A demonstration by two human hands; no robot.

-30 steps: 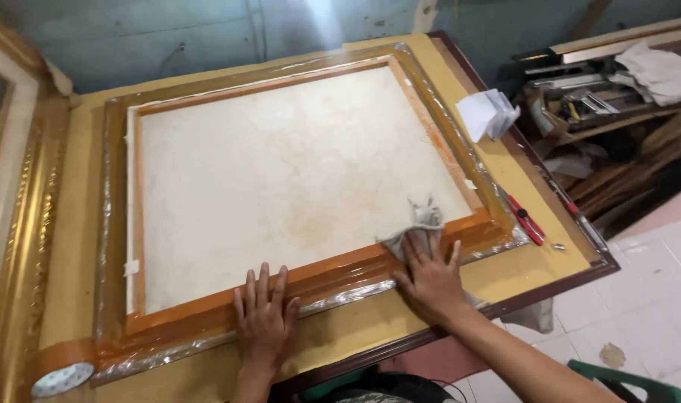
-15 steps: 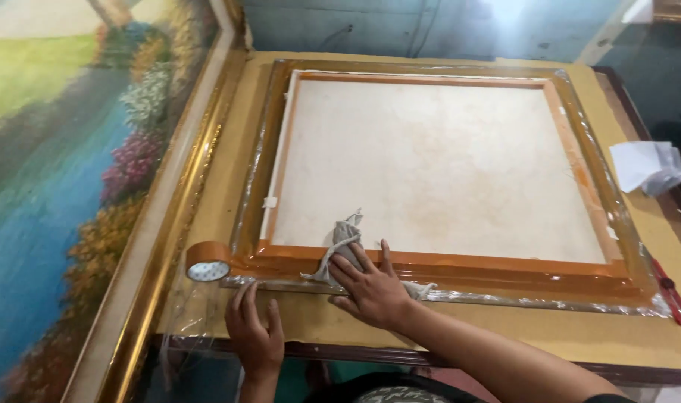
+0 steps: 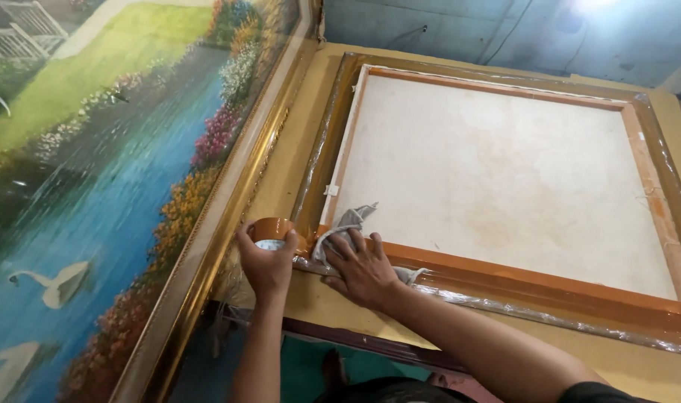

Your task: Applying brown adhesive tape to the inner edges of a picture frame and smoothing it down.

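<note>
A framed canvas [image 3: 504, 172] lies face down on a tan table [image 3: 340, 302], its back off-white and its brown frame edge [image 3: 542, 280] covered with glossy brown tape and clear wrap. My left hand [image 3: 264, 261] grips a roll of brown tape [image 3: 275, 230] at the frame's near left corner. My right hand [image 3: 363, 269] presses a grey cloth [image 3: 344, 224] flat on the taped near edge, just right of the roll.
A large landscape painting [image 3: 109, 172] in a gold frame [image 3: 228, 224] stands along the left of the table. A blue-grey wall [image 3: 504, 30] runs behind the table. The table's near edge [image 3: 355, 339] is close to my body.
My right hand with the cloth has slid left along the near frame edge to the corner. My left hand has moved from the table onto the tape roll. My view has swung left.
</note>
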